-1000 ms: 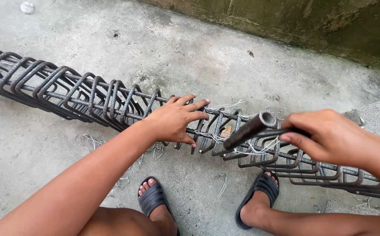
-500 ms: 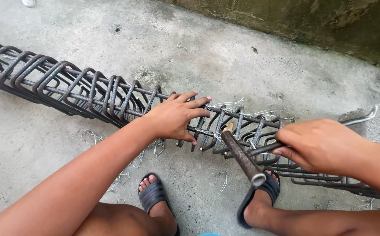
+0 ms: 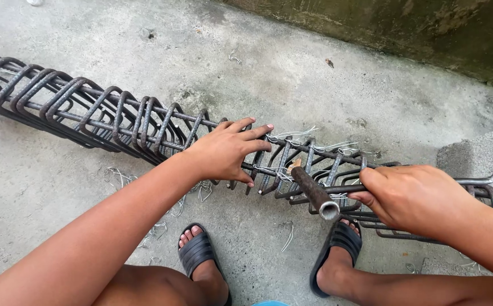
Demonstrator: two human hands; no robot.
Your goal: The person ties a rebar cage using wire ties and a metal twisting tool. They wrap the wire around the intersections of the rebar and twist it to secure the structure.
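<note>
While the left hand [image 3: 229, 150] presses flat, fingers spread, on the rebar cage [image 3: 116, 116], the right hand [image 3: 413, 195] grips a metal pipe tool [image 3: 314, 191].
From the head view, the cage lies on the concrete floor [image 3: 257, 73] from ten o'clock to four o'clock; black sandals [image 3: 201, 255] sit at six, loose tie wire [image 3: 122, 177] beside them.

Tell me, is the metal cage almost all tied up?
Partly. Near the right hand, thin wire ties already wrap some rings of the rebar cage. Now the left hand steadies the cage while the right works a metal tube tool at one joint. The bunched rings leftward show no ties.
</note>
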